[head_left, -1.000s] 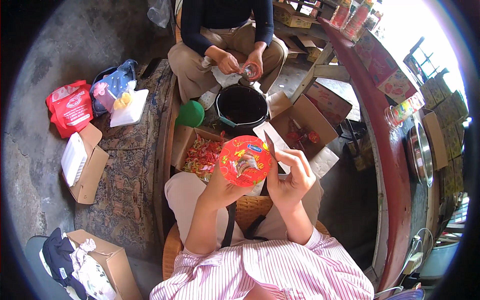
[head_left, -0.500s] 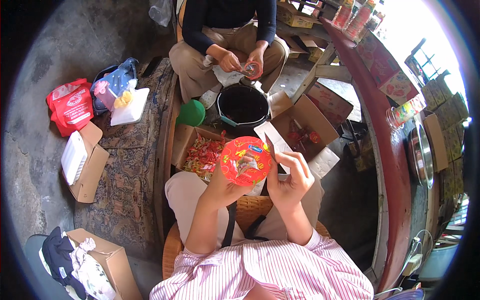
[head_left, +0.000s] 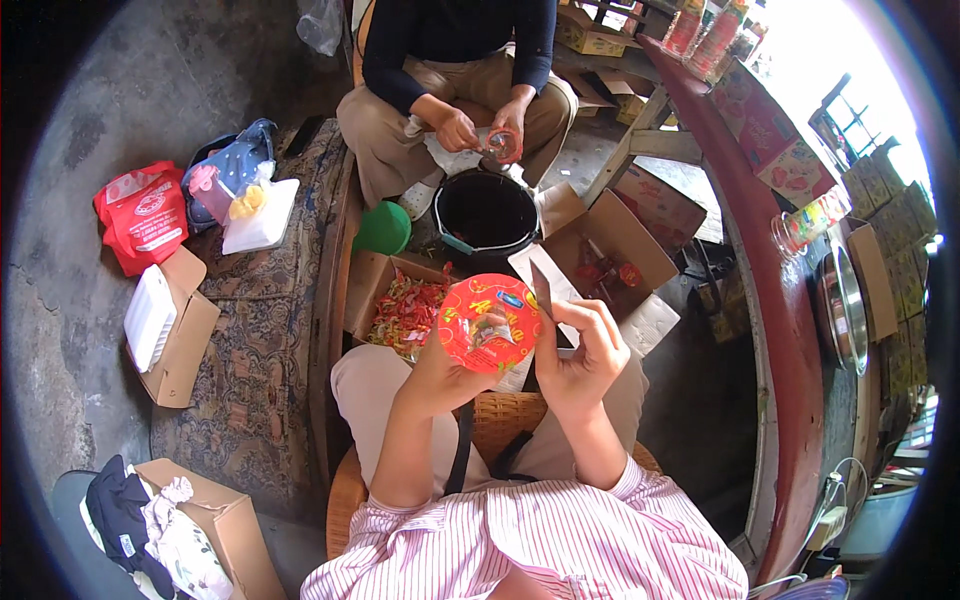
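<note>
My left hand (head_left: 445, 378) is wrapped round a round container with a printed red lid (head_left: 478, 352), its top turned up toward me. What the container holds is hidden beneath the lid. Pinched in my right hand (head_left: 585, 362) is a thin dark knife blade (head_left: 541, 288), pointing up and away beside the lid's right edge. Whether the blade touches the rim I cannot tell. Just beyond the container stands a cardboard box of red and green label scraps (head_left: 392, 318).
A co-worker's hands (head_left: 480, 140) hold a clear round container over a black bucket (head_left: 487, 212). To the right an open carton (head_left: 640, 245) has red-topped pieces in it. A green bowl (head_left: 383, 229) lies beside the bucket; a red-edged table (head_left: 745, 230) runs along my right.
The blade has tipped slightly more upright beside the lid. My left hand and the container have hardly moved. The co-worker's hands have shifted a little.
</note>
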